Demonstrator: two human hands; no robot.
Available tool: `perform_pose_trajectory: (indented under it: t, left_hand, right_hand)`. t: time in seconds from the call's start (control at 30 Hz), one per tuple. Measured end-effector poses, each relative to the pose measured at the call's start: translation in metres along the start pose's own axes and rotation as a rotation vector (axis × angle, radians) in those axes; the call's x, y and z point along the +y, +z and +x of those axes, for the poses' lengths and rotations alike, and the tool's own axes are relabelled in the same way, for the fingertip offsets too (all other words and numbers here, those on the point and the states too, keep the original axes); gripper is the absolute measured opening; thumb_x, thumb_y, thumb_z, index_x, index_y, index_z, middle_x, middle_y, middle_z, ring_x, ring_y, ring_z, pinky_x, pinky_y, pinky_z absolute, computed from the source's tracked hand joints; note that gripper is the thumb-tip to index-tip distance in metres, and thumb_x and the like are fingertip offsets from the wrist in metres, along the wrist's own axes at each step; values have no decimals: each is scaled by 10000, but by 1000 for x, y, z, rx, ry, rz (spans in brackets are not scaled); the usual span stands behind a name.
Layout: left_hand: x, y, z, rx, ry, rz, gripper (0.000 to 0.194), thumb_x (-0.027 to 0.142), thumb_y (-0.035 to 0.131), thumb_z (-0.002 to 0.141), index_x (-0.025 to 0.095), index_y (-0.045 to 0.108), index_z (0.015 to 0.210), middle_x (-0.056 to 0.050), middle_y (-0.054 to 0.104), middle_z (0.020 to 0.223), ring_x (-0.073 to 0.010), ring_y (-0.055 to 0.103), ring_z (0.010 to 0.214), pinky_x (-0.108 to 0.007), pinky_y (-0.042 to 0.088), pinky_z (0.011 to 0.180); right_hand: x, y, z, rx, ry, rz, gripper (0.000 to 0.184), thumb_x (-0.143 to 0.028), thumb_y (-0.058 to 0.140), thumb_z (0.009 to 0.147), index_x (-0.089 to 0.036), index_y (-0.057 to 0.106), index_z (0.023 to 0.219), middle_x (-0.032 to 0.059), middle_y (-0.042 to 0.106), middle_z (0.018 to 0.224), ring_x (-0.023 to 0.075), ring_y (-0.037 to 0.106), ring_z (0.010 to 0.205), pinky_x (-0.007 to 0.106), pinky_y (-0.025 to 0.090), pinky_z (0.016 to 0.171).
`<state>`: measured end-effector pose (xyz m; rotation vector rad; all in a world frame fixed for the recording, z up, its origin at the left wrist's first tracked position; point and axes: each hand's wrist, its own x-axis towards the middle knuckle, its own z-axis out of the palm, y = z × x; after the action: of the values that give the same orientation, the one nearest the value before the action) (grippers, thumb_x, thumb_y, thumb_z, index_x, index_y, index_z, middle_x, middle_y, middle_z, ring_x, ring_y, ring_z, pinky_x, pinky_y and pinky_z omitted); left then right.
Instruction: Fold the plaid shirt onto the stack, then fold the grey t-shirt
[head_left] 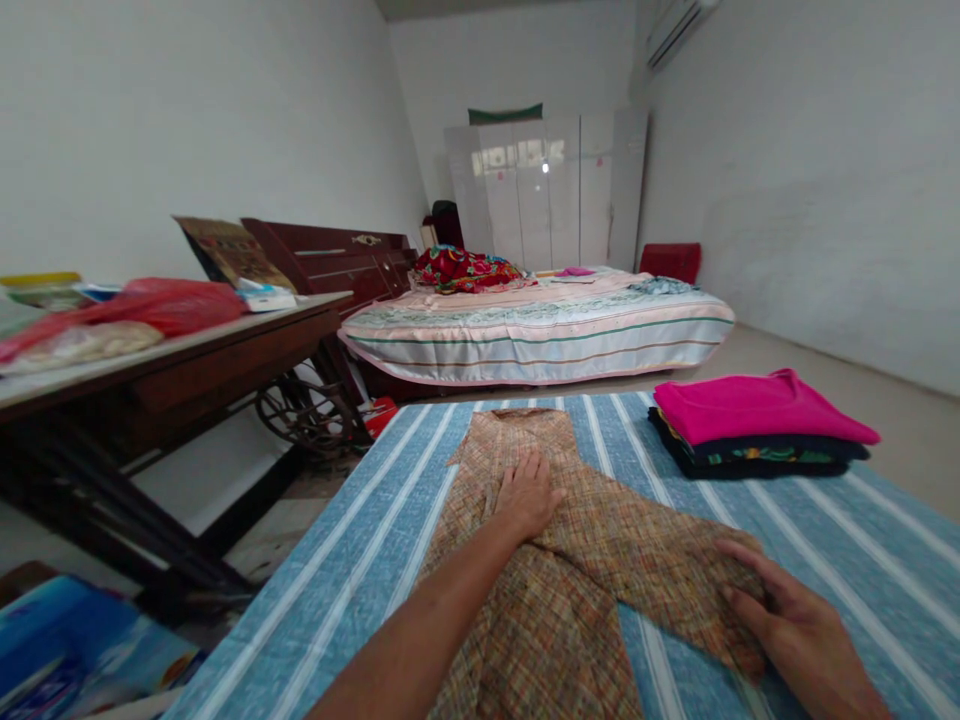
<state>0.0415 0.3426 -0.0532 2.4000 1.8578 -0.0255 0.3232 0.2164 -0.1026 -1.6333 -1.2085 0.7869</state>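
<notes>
Where the view ends, the shirt (pixel 585 545) is cropped.

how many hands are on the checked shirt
2. The left hand lies on the far part of the checked shirt; the right hand is at the end of its sleeve, on the right. No other hand seems hidden.

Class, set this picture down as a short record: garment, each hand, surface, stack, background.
Garment: plaid shirt, spread out, running past the picture's bottom edge
Left hand: laid flat on the shirt
Right hand: at the end of the sleeve; grip unclear
Surface: blue cloth with white stripes
Stack: folded clothes, magenta garment on top
Background: bed, wardrobe
</notes>
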Motion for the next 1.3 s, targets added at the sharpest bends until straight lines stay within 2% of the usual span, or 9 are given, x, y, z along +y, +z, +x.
perform_pose_trajectory:
  t: [0.17, 0.33, 0.47, 0.67, 0.77, 0.87, 1.1, 1.17, 1.3]
  left_hand:
    - [-9, 7, 1, -58, 43, -9, 764, 643, 221, 875, 153, 208, 1462, -112, 75, 1557, -281, 58, 1423, -520, 132, 1117]
    - [-7, 8, 1, -62, 40, -21, 777, 655, 217, 871, 148, 221, 1459, -128, 100, 1552, -287, 76, 1421, -523, 131, 1113]
    - [-5, 4, -1, -49, 39, -48, 760, 636, 269, 869, 153, 228, 1455, -131, 99, 1553, -283, 96, 1419, -523, 137, 1114]
    - [-7, -11, 9, 19, -54, -63, 677, 494, 382, 871, 113, 290, 1423, -140, 202, 1532, -273, 184, 1403, -439, 221, 1114]
    - [-11, -14, 18, 47, -124, -41, 596, 414, 360, 895, 97, 331, 1399, -156, 251, 1514, -275, 225, 1389, -442, 205, 1118]
    - [-16, -7, 22, 60, -134, -28, 603, 464, 343, 904, 118, 341, 1397, -154, 244, 1516, -289, 207, 1394, -477, 158, 1123]
    - [-22, 15, 21, 81, -111, -37, 680, 540, 278, 910, 99, 287, 1426, -149, 213, 1526, -270, 154, 1410, -454, 123, 1138]
    - [-23, 12, 24, 92, -108, -41, 681, 539, 276, 911, 98, 273, 1430, -149, 234, 1520, -265, 176, 1405, -454, 140, 1135]
    - [-26, 6, 33, 115, -128, -48, 586, 430, 234, 940, 107, 273, 1428, -131, 272, 1511, -244, 214, 1394, -448, 176, 1126]
  right_hand:
    - [-1, -5, -3, 56, -4, -40, 493, -468, 556, 678, -247, 639, 1111, 17, 695, 988, 274, 635, 953, 299, 554, 700]
    - [7, -1, -5, 58, -109, -87, 444, -421, 549, 675, -247, 664, 1067, -1, 698, 954, 251, 651, 880, 290, 544, 677]
    - [13, 0, -2, 62, -102, -77, 481, -433, 556, 655, -229, 673, 1075, 6, 698, 980, 253, 649, 917, 278, 536, 663]
    - [18, 0, 0, 44, -15, -58, 524, -476, 577, 643, -245, 665, 1106, 7, 688, 1039, 255, 637, 979, 284, 539, 741]
    - [18, 0, -1, 44, -17, -27, 538, -480, 601, 637, -250, 656, 1120, 15, 668, 1102, 263, 621, 1021, 300, 536, 798]
    - [15, -1, -1, 32, 13, 24, 594, -535, 601, 611, -244, 646, 1127, 32, 648, 1147, 281, 596, 1069, 342, 512, 882]
    - [9, -7, -3, 39, 63, 48, 631, -573, 601, 630, -261, 607, 1178, 46, 599, 1231, 300, 515, 1177, 400, 331, 1066]
    - [9, -8, -4, 40, 42, 45, 633, -574, 596, 661, -261, 584, 1212, 43, 585, 1251, 297, 498, 1195, 398, 355, 1053]
    - [8, -12, -2, 17, -45, 21, 595, -540, 601, 721, -257, 556, 1243, 27, 562, 1281, 288, 502, 1193, 332, 504, 922]
